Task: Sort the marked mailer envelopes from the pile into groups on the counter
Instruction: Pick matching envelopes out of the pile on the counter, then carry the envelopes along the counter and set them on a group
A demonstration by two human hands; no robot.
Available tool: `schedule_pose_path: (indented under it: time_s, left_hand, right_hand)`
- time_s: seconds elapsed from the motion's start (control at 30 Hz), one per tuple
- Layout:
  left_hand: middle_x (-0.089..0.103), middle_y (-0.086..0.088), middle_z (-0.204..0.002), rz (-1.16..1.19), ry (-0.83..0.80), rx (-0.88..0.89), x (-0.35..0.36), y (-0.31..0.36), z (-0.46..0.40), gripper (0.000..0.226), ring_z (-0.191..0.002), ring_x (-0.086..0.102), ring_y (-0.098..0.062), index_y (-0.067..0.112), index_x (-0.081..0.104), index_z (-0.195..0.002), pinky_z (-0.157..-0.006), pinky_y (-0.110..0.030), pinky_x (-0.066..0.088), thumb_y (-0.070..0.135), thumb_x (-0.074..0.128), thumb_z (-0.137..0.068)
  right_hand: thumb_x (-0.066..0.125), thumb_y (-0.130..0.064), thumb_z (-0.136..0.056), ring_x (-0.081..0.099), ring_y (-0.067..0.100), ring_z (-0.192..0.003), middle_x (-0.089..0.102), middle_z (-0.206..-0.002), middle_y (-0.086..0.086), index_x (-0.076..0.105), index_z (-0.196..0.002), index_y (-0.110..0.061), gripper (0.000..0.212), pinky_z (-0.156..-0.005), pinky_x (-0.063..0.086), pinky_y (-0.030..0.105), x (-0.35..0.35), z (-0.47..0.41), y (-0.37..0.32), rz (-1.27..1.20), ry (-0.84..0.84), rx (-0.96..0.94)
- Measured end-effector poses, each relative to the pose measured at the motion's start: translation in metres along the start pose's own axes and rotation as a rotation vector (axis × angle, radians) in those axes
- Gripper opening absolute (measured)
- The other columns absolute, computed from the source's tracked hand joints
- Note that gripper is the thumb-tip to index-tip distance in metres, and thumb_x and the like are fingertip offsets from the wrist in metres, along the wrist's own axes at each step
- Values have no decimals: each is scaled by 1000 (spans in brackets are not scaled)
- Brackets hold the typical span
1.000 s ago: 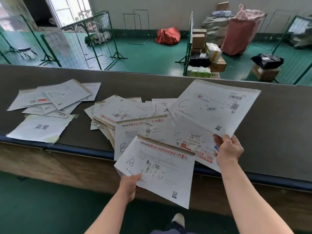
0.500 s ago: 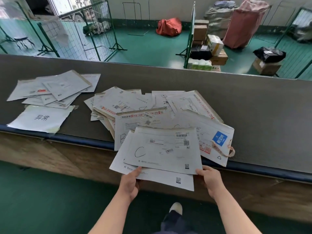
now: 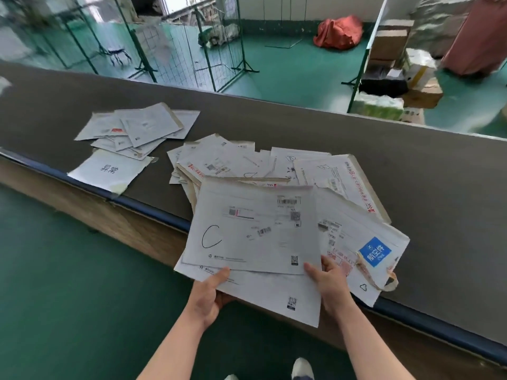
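A white mailer marked C [image 3: 255,229] lies on top of a second white mailer [image 3: 269,294], both held out over the counter's near edge. My left hand [image 3: 208,294] grips the lower mailer at its bottom left corner, thumb on top. My right hand [image 3: 329,283] holds the right edge of the two mailers, thumb on the C mailer. Behind them the loose pile of mailers [image 3: 236,163] spreads across the grey counter [image 3: 439,187]. One mailer with a blue sticker [image 3: 374,252] lies just right of my right hand. A separate group of mailers [image 3: 140,130] sits at the left.
A white sheet with printed characters [image 3: 109,170] is taped at the counter's front edge, left. The counter has a blue front rim [image 3: 428,319]. Beyond it stand green wire fence panels [image 3: 192,45], cardboard boxes [image 3: 389,42] and a red bag [image 3: 338,31] on the green floor.
My right hand carried the C mailer from up at the right down onto the mailer in my left hand. Both hands now hold the pair. The view has swung left.
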State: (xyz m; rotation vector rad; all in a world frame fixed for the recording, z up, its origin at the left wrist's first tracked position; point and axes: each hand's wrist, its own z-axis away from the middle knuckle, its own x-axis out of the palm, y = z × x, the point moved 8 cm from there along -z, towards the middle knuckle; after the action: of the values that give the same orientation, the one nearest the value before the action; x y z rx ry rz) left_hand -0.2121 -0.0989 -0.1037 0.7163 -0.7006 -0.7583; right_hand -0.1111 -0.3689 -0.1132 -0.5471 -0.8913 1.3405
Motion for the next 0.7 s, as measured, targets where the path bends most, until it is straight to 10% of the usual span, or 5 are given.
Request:
schedule_pose_path:
  time_s: [0.37,0.6,0.7]
  left_hand:
    - [74,-16,-119,47,398,151,-152,39,74,44,-100,71,-34,13,54,-138,-84,-47,59,8,64,-96]
    - [73,-22,-117,108,432,164,-260,51,100,89,-98,73,-42,14,51,-134,-79,-50,60,30,90,-55]
    - [74,-20,-118,176,398,195,-311,66,93,78,-103,72,-44,17,46,-137,-82,-51,61,23,88,-72]
  right_hand:
    - [62,-5,-99,76,38,-94,78,-108,13,65,-122,-12,24,-84,60,56,120,-41,-3,288,-362,67]
    - [57,3,-98,75,43,-89,76,-105,22,64,-118,-4,22,-79,61,57,252,-44,17,444,-555,70]
    - [57,5,-97,76,41,-87,76,-106,23,64,-116,-2,22,-69,64,48,323,-44,32,482,-607,54]
